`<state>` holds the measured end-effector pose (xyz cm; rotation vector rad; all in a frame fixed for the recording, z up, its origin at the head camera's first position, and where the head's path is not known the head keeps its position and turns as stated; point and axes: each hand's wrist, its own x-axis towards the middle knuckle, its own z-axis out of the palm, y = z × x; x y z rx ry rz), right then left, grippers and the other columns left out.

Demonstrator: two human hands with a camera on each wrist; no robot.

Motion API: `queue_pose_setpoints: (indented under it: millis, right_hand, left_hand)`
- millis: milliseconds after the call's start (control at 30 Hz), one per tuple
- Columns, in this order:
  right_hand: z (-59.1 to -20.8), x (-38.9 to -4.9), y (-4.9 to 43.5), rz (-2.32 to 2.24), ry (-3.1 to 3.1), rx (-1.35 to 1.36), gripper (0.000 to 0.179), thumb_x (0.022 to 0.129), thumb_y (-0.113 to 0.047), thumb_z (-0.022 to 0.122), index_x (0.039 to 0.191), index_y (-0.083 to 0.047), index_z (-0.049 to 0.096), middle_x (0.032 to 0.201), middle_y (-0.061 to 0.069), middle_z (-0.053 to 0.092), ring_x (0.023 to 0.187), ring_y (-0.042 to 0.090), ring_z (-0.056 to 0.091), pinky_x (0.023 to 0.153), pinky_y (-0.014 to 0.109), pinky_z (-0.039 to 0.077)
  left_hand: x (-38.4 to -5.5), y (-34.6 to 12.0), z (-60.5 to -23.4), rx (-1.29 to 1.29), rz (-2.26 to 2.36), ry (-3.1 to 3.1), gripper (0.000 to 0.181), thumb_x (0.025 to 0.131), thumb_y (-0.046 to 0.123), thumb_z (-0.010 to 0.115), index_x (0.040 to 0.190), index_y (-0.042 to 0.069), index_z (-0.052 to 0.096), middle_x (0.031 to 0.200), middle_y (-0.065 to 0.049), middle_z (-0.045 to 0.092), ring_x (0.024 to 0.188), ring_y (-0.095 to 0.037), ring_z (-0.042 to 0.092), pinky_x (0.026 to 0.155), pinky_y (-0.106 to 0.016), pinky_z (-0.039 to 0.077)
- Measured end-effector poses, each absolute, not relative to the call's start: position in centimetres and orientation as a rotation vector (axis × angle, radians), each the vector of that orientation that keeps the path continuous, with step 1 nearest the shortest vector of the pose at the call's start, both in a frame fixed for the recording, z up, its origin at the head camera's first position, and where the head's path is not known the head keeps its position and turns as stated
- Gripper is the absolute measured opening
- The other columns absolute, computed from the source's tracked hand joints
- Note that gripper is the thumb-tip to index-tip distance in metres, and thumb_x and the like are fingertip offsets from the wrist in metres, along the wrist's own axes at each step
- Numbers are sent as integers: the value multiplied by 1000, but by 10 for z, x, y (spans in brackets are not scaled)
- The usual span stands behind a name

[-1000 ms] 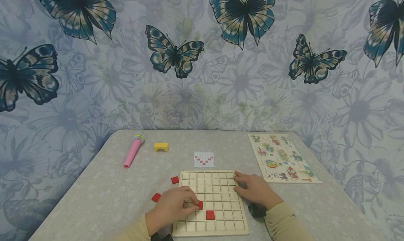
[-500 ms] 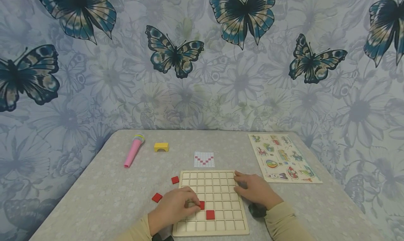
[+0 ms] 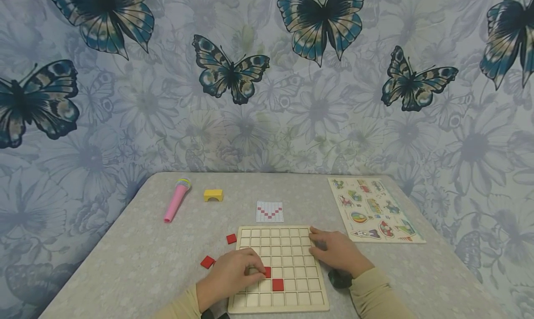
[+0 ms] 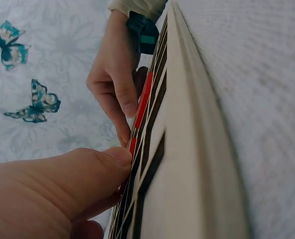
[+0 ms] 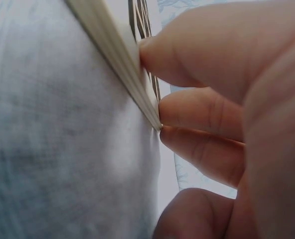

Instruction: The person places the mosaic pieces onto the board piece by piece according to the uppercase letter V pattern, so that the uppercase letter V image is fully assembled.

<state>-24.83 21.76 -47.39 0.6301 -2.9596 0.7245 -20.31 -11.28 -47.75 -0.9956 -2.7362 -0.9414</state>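
Observation:
In the head view, a wooden grid board (image 3: 292, 272) lies on the table with its cells facing up. Thumb and fingertips of my left hand (image 3: 231, 275) pinch a red square tile (image 3: 268, 272) at a cell in the board's lower half. One row nearer and to the right, another red tile (image 3: 277, 285) sits in a cell. The left wrist view shows the thumb (image 4: 102, 169) against the tile's edge; the tile is mostly hidden. My right hand (image 3: 340, 252) rests on the board's right edge near the far corner, fingertips touching the rim.
Loose red tiles lie left of the board, one (image 3: 207, 262) beside my left hand, one (image 3: 231, 239) farther back. Behind the board is a pattern card (image 3: 270, 212) with a red V. A pink microphone (image 3: 176, 202), yellow arch block (image 3: 213, 195) and picture puzzle board (image 3: 373, 210) stand around.
My left hand has shifted slightly to the right with the red tile, and more of the loose tile beside it shows. The right hand stays where it was.

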Motion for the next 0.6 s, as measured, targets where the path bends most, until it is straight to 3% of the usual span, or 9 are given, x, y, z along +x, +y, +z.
queue_pose_setpoints:
  millis: [333, 600]
  right_hand:
    - [-475, -249, 219, 742, -2951, 640, 43, 97, -35, 70, 132, -11, 71, 150, 1, 58, 134, 31, 58, 105, 51, 48]
    - [-474, -247, 218, 729, -2963, 625, 41, 97, -31, 70, 133, -11, 70, 150, 0, 57, 135, 31, 57, 107, 51, 47]
  left_hand:
    - [-203, -113, -478, -997, -935, -2733, 8, 88, 32, 82, 87, 37, 77, 94, 24, 65, 62, 9, 48, 56, -16, 42]
    - [-206, -117, -478, -939, -943, -2709, 6, 93, 35, 77, 96, 30, 79, 98, 20, 69, 64, 9, 50, 57, -17, 44]
